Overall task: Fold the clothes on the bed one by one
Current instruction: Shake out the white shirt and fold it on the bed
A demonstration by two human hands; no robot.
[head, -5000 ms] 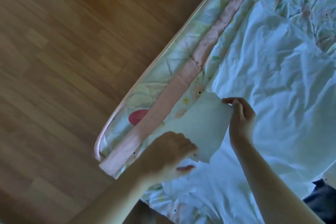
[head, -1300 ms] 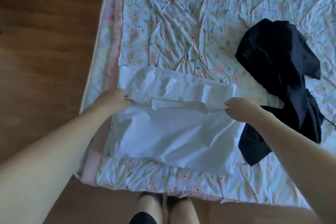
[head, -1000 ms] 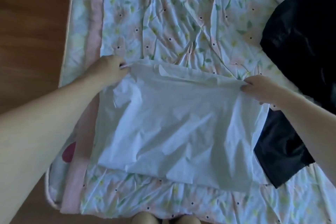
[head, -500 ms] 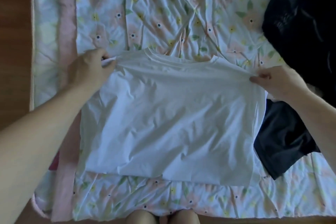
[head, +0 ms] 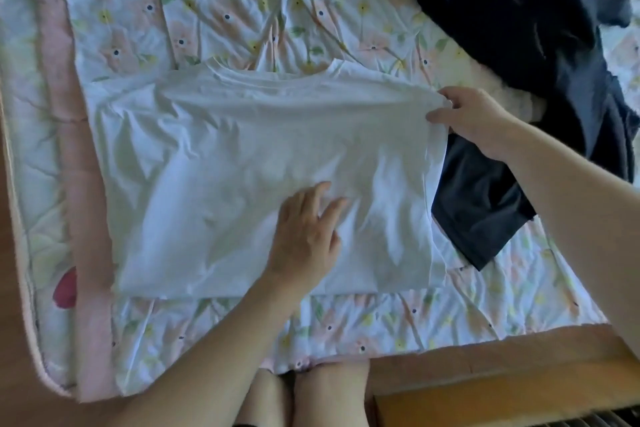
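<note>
A white T-shirt (head: pixel 214 163) lies folded in half on the floral bed cover (head: pixel 242 10), neckline at the far edge. My left hand (head: pixel 306 236) rests flat on the shirt's middle with fingers spread. My right hand (head: pixel 474 118) pinches the shirt's far right corner between thumb and fingers. A dark garment (head: pixel 519 28) lies crumpled at the far right, and part of it reaches under the shirt's right edge.
The bed's pink border (head: pixel 69 149) runs down the left side, with wooden floor (head: pixel 14 392) beyond it. My knees (head: pixel 304 395) press against the near edge of the bed. A wooden piece (head: pixel 502 392) shows at the lower right.
My left hand has let go of the shirt's far left corner and moved onto the middle of the shirt. My right hand still holds the far right corner.
</note>
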